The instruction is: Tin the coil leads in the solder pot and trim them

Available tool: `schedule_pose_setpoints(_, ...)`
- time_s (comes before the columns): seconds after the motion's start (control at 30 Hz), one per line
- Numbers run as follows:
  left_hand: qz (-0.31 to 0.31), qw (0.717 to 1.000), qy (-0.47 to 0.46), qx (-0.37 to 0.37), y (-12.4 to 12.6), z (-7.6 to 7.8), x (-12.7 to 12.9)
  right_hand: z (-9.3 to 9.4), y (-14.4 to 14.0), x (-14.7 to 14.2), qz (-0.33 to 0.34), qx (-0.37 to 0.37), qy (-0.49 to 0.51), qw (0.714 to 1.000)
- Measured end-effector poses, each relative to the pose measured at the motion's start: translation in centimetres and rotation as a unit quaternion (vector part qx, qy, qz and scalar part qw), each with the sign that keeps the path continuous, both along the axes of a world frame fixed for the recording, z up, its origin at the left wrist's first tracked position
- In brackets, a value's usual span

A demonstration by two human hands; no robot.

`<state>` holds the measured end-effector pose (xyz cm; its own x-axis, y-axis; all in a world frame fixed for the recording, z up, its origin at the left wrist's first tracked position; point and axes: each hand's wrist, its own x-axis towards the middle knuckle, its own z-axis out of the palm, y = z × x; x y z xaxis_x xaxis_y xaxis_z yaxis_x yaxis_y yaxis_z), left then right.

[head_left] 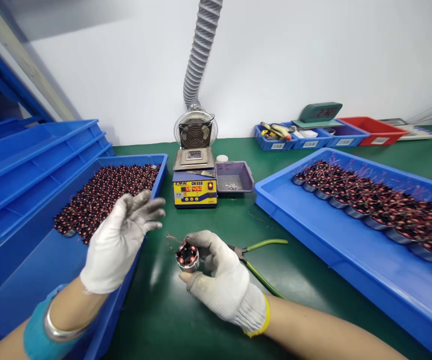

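My right hand (221, 285), in a white knit glove with a yellow cuff, grips a small motor stator (187, 257) between thumb and fingers. The stator has a silver ring, copper windings inside and thin wire leads sticking up at its left. My left hand (121, 237), gloved too, hovers palm up over the edge of the left blue tray (24, 285), its fingers apart and nothing in them. Many stators (106, 192) fill the far part of that tray. Green-handled pliers (263, 270) lie on the table, partly hidden behind my right hand.
A yellow-and-blue solder pot (195, 190) stands at centre back beneath a grey hose (202, 45), beside a purple-grey bin (238, 175). At right, a blue tray (298, 225) holds rows of stators with upright leads. Small blue boxes (278, 145) and a red box (375, 132) line the wall.
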<state>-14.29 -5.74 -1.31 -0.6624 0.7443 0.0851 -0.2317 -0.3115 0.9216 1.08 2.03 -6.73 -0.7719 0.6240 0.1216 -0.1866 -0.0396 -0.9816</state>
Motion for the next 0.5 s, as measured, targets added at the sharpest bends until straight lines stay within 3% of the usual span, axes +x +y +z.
schedule_pose_setpoints(0.07, -0.064, 0.992, 0.031, -0.105, 0.0, -0.1, -0.4, -0.2, 0.0, -0.2, 0.009, -0.052, 0.0, 0.999)
schedule_pose_setpoints(0.13, -0.137, 0.963, 0.06, -0.223, 0.0, -0.4, 0.0, -0.4, 0.1, -0.3, 0.008, -0.072, -0.006, 0.997)
schedule_pose_setpoints(0.2, -0.154, 0.945, 0.061, -0.28, 0.1, -0.5, 0.9, -0.6, 0.2, -0.3, -0.003, -0.067, -0.016, 0.998)
schedule_pose_setpoints(0.37, -0.094, 0.967, 0.017, -0.238, 0.1, -1.0, 2.6, -1.0, 0.5, -0.5, -0.021, -0.071, -0.049, 0.996)
schedule_pose_setpoints(0.5, -0.042, 0.986, -0.028, -0.158, 0.1, -1.3, 2.0, -0.9, 0.6, -0.8, -0.022, -0.111, -0.026, 0.993)
